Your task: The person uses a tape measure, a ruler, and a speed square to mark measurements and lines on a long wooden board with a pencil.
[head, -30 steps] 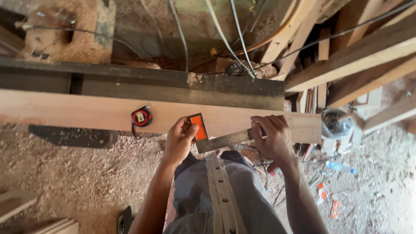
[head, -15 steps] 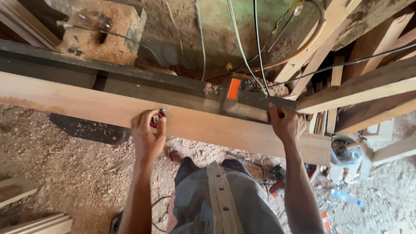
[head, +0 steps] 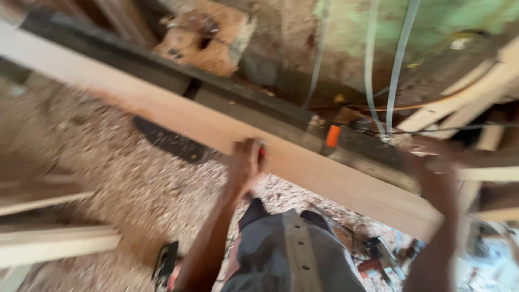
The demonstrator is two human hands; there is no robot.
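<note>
A long pale wooden plank (head: 162, 111) runs diagonally across a dark bench rail (head: 108, 59). My left hand (head: 244, 165) rests on the plank's middle, closed around a small red and black tape measure (head: 262, 153). My right hand (head: 432, 176) is heavily blurred at the plank's far edge to the right; its fingers cannot be made out. An orange-handled square (head: 332, 135) lies on the rail just beyond the plank, between my hands.
A wooden block with metal fittings (head: 205, 38) sits behind the rail, and cables (head: 400, 65) hang at the upper right. Loose planks (head: 54, 243) lie at the left on a sawdust-covered floor (head: 108, 162). Tools (head: 373, 254) lie by my legs.
The view has swung, so the plank now slants down to the right. My left hand stays on the tape measure. My right hand has blurred with motion near the plank's right end.
</note>
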